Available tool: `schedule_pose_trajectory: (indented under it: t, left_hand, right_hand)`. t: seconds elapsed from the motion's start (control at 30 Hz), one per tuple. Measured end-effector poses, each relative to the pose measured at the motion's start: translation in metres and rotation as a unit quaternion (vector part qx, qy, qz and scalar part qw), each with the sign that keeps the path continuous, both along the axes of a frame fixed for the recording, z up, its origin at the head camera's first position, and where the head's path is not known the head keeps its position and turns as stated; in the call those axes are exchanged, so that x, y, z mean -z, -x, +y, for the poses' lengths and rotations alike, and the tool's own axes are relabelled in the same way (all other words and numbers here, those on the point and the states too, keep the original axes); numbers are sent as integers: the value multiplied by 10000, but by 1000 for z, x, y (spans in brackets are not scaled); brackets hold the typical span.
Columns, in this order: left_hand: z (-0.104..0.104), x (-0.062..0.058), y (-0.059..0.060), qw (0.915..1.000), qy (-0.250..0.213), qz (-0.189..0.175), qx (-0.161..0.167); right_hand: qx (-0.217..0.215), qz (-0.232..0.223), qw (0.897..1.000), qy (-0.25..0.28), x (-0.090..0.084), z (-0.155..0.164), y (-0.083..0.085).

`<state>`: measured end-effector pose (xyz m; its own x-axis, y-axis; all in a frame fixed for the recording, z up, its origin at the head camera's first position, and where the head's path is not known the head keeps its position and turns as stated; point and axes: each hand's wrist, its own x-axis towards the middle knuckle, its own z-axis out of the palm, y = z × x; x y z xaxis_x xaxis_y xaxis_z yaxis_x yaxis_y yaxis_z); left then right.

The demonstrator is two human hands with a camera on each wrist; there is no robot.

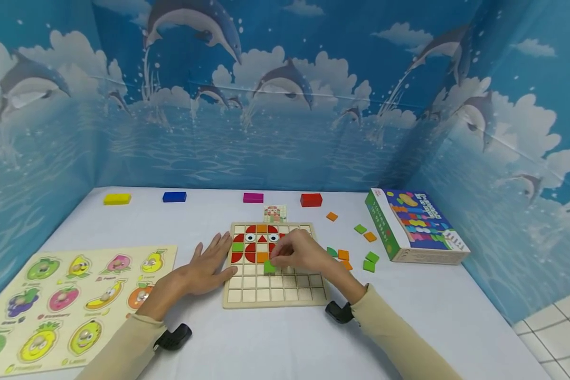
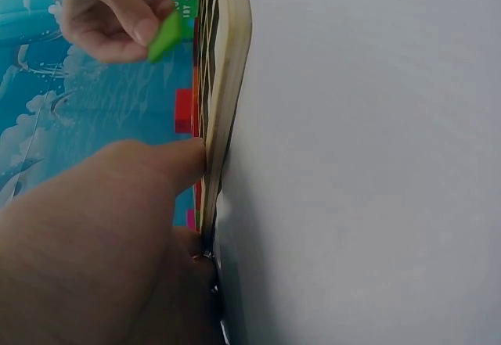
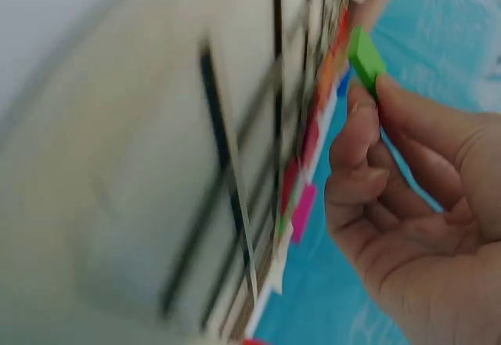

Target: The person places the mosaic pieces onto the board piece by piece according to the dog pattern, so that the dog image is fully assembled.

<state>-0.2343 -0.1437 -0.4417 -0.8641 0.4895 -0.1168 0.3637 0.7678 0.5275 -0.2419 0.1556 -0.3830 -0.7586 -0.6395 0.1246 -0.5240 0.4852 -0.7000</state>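
Now the right hand [image 1: 298, 254] is pinching a green tile [image 1: 269, 267] over the board [image 1: 274, 295]; the left hand [image 1: 209, 266] is lying flat, steadying its edge. Top rows are filled, lower rows waiting.

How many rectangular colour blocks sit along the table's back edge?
4, in a row, left to right: yellow block, blue block, magenta block, red block. None looks hidden.
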Motion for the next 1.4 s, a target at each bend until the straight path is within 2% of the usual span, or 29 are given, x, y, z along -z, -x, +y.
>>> schedule_pose_trajectory:
  t: [0.3,0.87,0.97,1.07,1.2,1.4]
  left_hand:
    - [0,1,1,10000,14,34,-18]
    - [-2,1,1,10000,-14,37,-11]
    - [-2,2,0,10000,-34,40,-4]
    - [-2,2,0,10000,-33,77,0]
    - [-2,3,0,10000,-6,92,17]
    - [-2,2,1,10000,14,25,8]
  right_hand:
    - [564,6,9981,-261,8,-26,-6]
    - [249,138,9994,-188,6,-18,-7]
    - [81,302,9995,-10,2,-4,-5]
    - [145,471,9987,99,-2,22,-1]
    - [554,456,9974,5,-2,68,5]
    - [1256,306,9906,-440,7,126,9]
